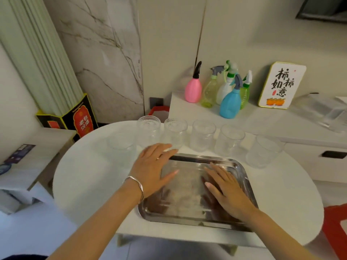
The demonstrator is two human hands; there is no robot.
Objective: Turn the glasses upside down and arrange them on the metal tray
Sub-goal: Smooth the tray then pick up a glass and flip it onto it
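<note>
Nothing is done: six glasses (202,135) are left upright beyond the bare metal tray (242,167), over which both hands (153,169) are spread flat, each grip empty.

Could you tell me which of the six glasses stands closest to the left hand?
The second glass from the left, just beyond the left hand; the other five stand farther off.

Soft dim light, blur, warped edges.
</note>
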